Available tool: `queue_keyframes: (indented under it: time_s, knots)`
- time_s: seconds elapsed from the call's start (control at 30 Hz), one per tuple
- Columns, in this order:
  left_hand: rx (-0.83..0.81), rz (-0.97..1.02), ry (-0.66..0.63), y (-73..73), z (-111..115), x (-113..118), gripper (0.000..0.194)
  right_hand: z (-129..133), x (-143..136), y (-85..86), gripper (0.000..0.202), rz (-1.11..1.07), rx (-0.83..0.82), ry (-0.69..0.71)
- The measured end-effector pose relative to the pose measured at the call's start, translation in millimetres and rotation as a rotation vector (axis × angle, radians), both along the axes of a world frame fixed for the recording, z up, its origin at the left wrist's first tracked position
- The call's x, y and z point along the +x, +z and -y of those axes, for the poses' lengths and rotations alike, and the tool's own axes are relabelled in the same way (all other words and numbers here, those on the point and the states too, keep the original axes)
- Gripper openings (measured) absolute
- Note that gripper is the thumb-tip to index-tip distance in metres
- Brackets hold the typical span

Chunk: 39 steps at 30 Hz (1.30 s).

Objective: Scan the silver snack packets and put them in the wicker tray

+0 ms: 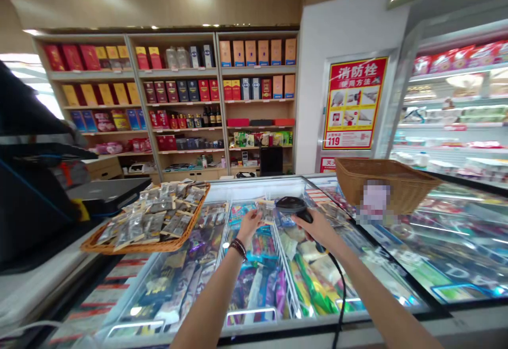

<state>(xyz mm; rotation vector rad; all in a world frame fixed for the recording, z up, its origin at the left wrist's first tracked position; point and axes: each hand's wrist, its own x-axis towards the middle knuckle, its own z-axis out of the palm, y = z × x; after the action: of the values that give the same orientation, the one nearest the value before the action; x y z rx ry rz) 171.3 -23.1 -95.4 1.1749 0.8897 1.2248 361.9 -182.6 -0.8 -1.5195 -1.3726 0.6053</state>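
My left hand point(251, 225), with a beaded bracelet on its wrist, pinches a small clear packet point(265, 211) with a pale strip along its edge. My right hand point(317, 226) is wrapped round the handle of a black barcode scanner point(292, 206), whose head points left at the packet, a short gap away. From the scanner's handle a black cable point(342, 291) hangs down over the glass. Both hands are above the glass-topped freezer point(166, 275). Left of them, a shallow wicker tray point(159, 247) is heaped with similar small packets point(153, 216).
A deeper wicker basket point(384, 174) stands on the freezer at the right. Dark equipment point(32, 195) and a black flat box point(111, 193) are at the left. Behind are shelves of boxed goods point(178, 92), a red fire hydrant sign point(355, 103) and a lit refrigerated display point(456, 105).
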Motion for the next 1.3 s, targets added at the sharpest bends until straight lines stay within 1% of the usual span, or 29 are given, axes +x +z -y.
queue_keyframes:
  time_s: [0.1, 0.17, 0.23, 0.3, 0.37, 0.43, 0.47, 0.53, 0.57, 0.63, 0.73, 0.8, 0.9, 1.0, 1.03, 1.1, 1.13, 1.2, 1.23, 1.27, 1.3]
  knots:
    - [0.035, 0.007, -0.137, 10.1, 8.4, 57.7, 0.026, 20.4, 34.7, 9.7, 0.033, 0.025, 0.010, -0.086]
    - [0.043, 0.036, -0.194, 16.1, 15.4, 93.4, 0.026, 33.3, 53.9, 13.6, 0.032, 0.027, 0.010, -0.145]
    - [0.015, 0.073, -0.213, 21.0, 23.2, 125.1, 0.031, 45.1, 69.1, 16.2, 0.032, 0.032, -0.003, -0.192]
    - [-0.024, 0.111, -0.217, 23.9, 31.6, 150.7, 0.042, 55.0, 79.9, 17.5, 0.032, 0.038, -0.011, -0.221]
    - [-0.029, 0.128, -0.224, 23.5, 39.2, 167.6, 0.050, 61.9, 86.3, 16.9, 0.032, 0.036, -0.009, -0.237]
    - [0.010, 0.106, -0.241, 19.1, 44.1, 173.0, 0.052, 64.8, 88.4, 13.5, 0.033, 0.028, -0.007, -0.243]
    - [0.038, 0.082, -0.248, 15.6, 44.9, 170.9, 0.052, 64.4, 87.5, 10.6, 0.033, 0.025, -0.006, -0.244]
    - [0.101, 0.019, -0.244, 7.7, 42.5, 156.6, 0.050, 60.3, 81.7, 3.0, 0.034, 0.013, 0.003, -0.236]
    - [0.131, -0.021, -0.225, 3.8, 39.5, 144.6, 0.047, 56.5, 76.6, -1.6, 0.035, 0.003, 0.009, -0.225]
    - [0.190, -0.120, -0.153, -2.0, 31.1, 111.9, 0.040, 46.2, 61.9, -11.3, 0.035, -0.019, 0.014, -0.188]
    - [0.255, -0.283, -0.010, -3.6, 19.2, 46.3, 0.034, 25.2, 30.3, -25.2, 0.036, -0.029, -0.022, -0.086]
    - [0.301, -0.378, 0.086, 1.6, 16.8, -3.3, 0.034, 9.0, 4.9, -33.1, 0.036, -0.025, -0.045, -0.007]
    - [0.453, -0.469, 0.240, 19.5, 24.8, -78.4, 0.030, -13.8, -35.7, -40.0, 0.040, -0.015, -0.045, 0.104]
    - [0.675, -0.530, 0.426, 48.8, 42.8, -151.2, 0.024, -28.5, -73.7, -38.4, 0.044, 0.002, -0.040, 0.222]
    - [0.743, -0.549, 0.529, 60.0, 49.3, -175.4, 0.024, -31.3, -84.8, -36.2, 0.045, 0.007, -0.037, 0.254]
    - [0.836, -0.627, 0.791, 81.4, 61.2, -224.4, 0.026, -34.6, -103.6, -30.8, 0.048, 0.018, -0.037, 0.299]
    - [0.834, -0.680, 0.938, 90.2, 66.3, -249.2, 0.028, -35.7, -111.1, -28.2, 0.049, 0.022, -0.038, 0.314]
    - [0.732, -0.810, 1.177, 100.7, 75.3, -298.8, 0.034, -38.0, -122.2, -24.8, 0.050, 0.026, -0.042, 0.334]
    - [0.644, -0.872, 1.270, 101.3, 79.4, -323.0, 0.037, -39.4, -125.8, -24.2, 0.050, 0.023, -0.041, 0.341]
    - [0.552, -0.946, 1.325, 98.8, 83.6, -346.3, 0.040, -41.0, -128.1, -24.3, 0.050, 0.019, -0.038, 0.348]
    - [0.463, -1.033, 1.346, 93.1, 87.9, -368.4, 0.041, -42.8, -129.4, -25.1, 0.050, 0.014, -0.036, 0.357]
